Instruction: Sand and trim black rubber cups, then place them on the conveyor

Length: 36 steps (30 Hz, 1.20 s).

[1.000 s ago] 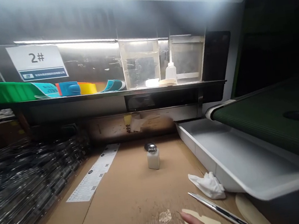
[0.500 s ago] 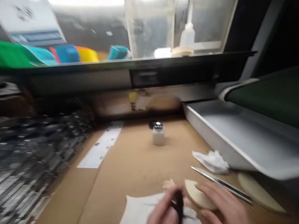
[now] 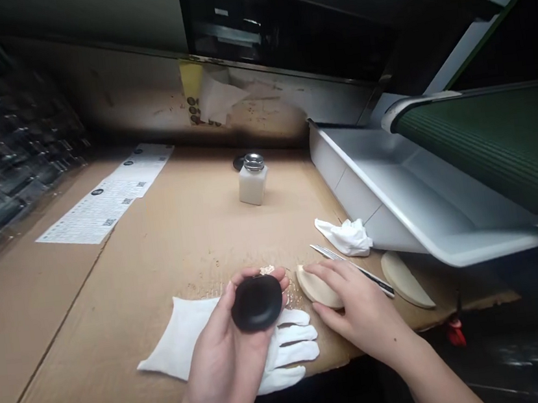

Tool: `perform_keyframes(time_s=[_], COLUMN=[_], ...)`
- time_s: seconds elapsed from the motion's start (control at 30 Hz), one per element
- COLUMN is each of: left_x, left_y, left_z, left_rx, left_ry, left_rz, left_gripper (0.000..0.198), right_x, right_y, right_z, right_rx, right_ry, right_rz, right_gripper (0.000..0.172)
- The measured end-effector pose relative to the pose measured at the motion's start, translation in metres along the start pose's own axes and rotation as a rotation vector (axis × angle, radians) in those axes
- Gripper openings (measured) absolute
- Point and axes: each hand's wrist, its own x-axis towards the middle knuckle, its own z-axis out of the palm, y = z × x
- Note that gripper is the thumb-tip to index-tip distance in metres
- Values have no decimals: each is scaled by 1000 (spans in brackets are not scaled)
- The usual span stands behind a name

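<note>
Cardboard bench [image 3: 69,330]: left hand [image 3: 218,345] cups black disc [image 3: 256,303], right [image 3: 360,301] presses pad [image 3: 316,289].

A black oval disc [image 3: 256,303] is held in the left hand [image 3: 222,344], while a cream crescent pad [image 3: 316,288] is pressed by the right hand [image 3: 359,298].

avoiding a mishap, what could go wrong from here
The right hand rests beside a slim metal tool, possibly a blade, so a slip could nick the fingers. Pale crumbs lie by the black oval pad in the left hand and could stick to it. The right hand's bare skin could mark the cream curved piece; the white glove lies unworn.
</note>
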Motion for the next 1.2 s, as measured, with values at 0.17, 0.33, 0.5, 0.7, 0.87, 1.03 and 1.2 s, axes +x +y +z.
perform_keyframes(time_s=[0.17,0.33,0.5,0.7,0.87,1.03,1.2], left_x=[10,13,13,13,14,14,12], left_y=[-2,-3,-1,-1,-4,-2,-1], left_z=[-6,-13,-9,-9,-11,-10,-5], left_rx=[23,57,83,87,79,116,64], left_ry=[51,3,-6,16,39,44,65], left_rz=[-3,-30,-16,0,0,22,14], left_gripper=[21,26,27,26,28,24,22], right_x=[4,3,31,34,19,45,43], right_y=[-17,-47,-38,-41,-49,-43,-27], right_z=[-4,23,27,22,25,16,9], right_rx=[244,65,-85,-103,-46,-137,-61], right_ry=[170,117,182,202,157,235,252], right_rz=[-74,-423,-454,-390,-419,-381,-226], right_gripper=[41,33,25,25,22,20,23])
